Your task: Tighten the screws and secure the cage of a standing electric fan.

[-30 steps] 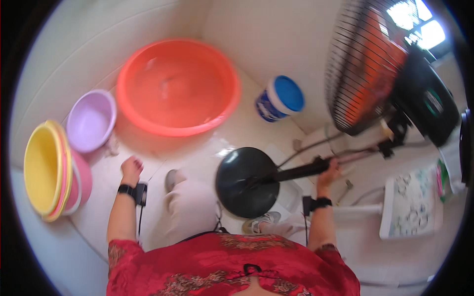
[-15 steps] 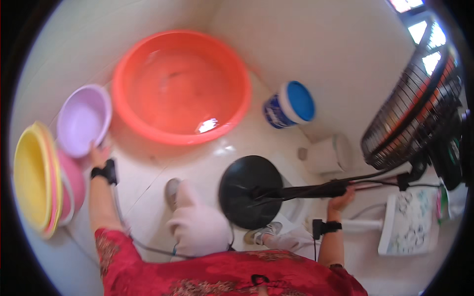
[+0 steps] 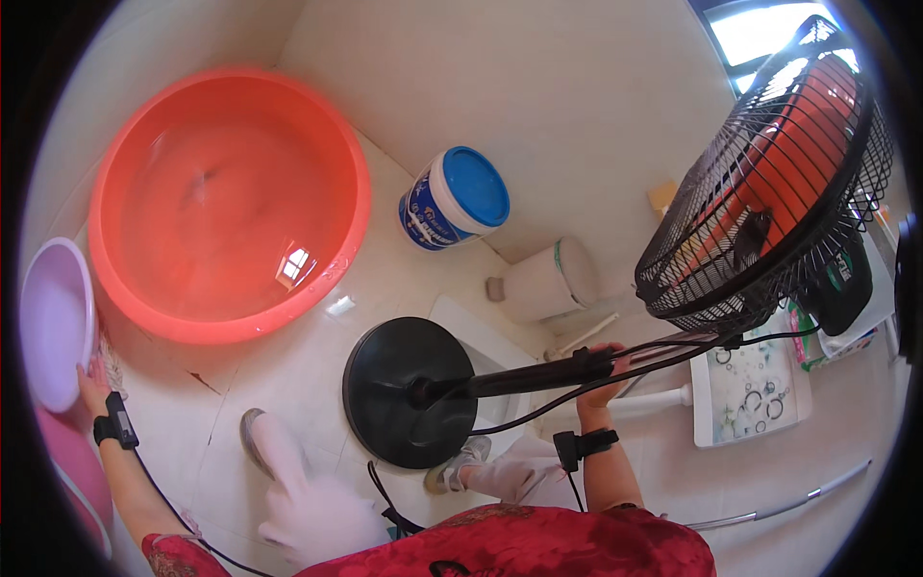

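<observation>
My left hand is at the near rim of a light purple basin, fingers closed on its edge. The basin is tipped on its side against a pink bucket. My right hand is wrapped round the black pole of a standing fan, just below its head. A wire cage with orange blades forms that head, at the upper right. Its round black base rests on the floor in front of my feet. A power cord hangs along the pole.
A large orange tub holding water stands at the far left. Beyond the fan are a blue-lidded paint bucket and a pale bin by the wall. A white sink with a patterned top is at the right. Water spots mark the tiles.
The whole view has swung right, so the tub, buckets and basins appear further left. The yellow basin has left the view. Both hands keep their holds, and the fan's base appears further left.
</observation>
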A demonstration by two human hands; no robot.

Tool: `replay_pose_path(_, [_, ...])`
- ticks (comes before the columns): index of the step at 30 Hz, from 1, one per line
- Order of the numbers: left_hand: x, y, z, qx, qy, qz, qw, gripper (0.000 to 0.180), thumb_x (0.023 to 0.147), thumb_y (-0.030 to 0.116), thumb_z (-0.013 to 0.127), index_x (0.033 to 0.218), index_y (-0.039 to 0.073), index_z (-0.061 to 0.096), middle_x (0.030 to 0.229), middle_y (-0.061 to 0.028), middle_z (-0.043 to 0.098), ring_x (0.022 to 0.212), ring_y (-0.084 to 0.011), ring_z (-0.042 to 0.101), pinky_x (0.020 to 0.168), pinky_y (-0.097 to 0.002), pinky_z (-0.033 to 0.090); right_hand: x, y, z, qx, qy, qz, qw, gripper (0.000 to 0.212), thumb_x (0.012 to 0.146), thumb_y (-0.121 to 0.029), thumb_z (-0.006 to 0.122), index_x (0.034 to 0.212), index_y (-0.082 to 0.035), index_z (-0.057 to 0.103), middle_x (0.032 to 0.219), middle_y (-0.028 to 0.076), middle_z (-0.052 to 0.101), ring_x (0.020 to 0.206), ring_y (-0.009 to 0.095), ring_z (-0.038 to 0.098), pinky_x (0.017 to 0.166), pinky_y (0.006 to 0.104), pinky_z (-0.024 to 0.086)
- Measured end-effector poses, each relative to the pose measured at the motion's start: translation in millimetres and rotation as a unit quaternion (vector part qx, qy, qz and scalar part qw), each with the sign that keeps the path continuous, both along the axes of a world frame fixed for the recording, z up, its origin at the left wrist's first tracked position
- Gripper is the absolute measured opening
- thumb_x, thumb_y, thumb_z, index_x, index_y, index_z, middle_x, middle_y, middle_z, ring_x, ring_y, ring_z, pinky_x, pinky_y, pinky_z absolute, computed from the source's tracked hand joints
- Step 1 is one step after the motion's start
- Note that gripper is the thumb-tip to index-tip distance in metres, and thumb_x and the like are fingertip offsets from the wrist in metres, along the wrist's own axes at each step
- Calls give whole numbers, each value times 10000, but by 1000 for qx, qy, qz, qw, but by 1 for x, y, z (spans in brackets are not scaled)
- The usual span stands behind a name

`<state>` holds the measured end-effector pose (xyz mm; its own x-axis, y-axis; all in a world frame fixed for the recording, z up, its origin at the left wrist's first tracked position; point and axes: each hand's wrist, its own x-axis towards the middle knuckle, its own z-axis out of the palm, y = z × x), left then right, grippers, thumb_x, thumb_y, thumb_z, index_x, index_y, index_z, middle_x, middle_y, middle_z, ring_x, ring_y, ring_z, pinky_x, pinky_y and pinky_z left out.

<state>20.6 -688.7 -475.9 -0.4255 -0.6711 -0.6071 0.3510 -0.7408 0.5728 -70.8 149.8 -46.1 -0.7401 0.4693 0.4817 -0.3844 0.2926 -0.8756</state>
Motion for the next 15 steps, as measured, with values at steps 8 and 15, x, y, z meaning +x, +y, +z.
replay_pose_path(8, [-2,26,25,-22,-50,29,998,540,890,243,444,1304,-16,212,1284,-217,275,1175,-289,384,943,-366,429,1,5,-2,15,25,11,1000,430,861,-432,416,928,-12,477,755,112,533,698,195,533,658,308,452])
replay_pose_path(15, [-15,51,33,-17,18,46,999,621,882,321,454,1315,-46,202,1312,-216,305,1228,-297,332,1016,-354,332,7,11,-7,40,23,31,998,412,854,-431,449,966,-34,460,771,110,526,696,224,557,633,364,507])
